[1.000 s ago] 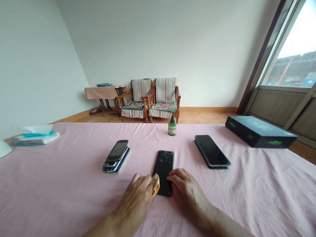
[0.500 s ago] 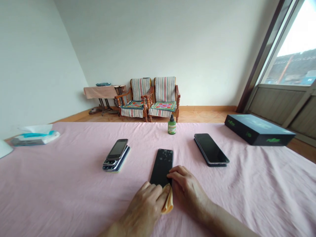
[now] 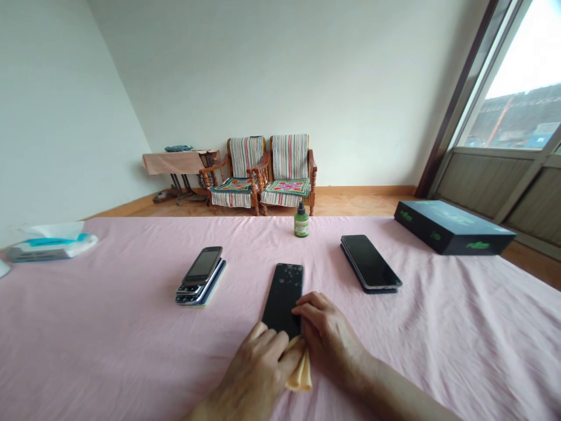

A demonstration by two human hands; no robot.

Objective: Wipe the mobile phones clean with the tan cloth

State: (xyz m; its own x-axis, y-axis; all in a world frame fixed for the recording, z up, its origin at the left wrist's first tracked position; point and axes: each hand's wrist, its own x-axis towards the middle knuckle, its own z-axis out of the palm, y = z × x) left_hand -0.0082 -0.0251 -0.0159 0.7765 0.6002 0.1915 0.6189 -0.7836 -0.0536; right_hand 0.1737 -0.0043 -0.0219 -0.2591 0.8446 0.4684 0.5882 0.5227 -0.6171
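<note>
A black smartphone (image 3: 284, 298) lies flat on the pink cloth in front of me, with pale wet-looking spots near its top end. My left hand (image 3: 263, 362) is closed on a folded yellow cloth (image 3: 300, 374) and presses it at the phone's near end, which the fingers cover. At the phone's right edge, my right hand (image 3: 328, 333) has its fingers curled and gripping the side. Beyond the phone stands a small green bottle (image 3: 301, 223) with a black spray top.
Stacked older phones (image 3: 201, 275) lie to the left, and more smartphones (image 3: 371, 263) are stacked to the right. A black box (image 3: 453, 228) sits at the back right, a tissue pack (image 3: 52, 244) at the far left. Two wooden chairs (image 3: 289, 169) stand beyond the pink tablecloth (image 3: 131, 351).
The yellow cloth's loose end has shifted slightly down and right with my left hand's rubbing. My right hand keeps its hold at the phone's edge. The whole view has swung slightly.
</note>
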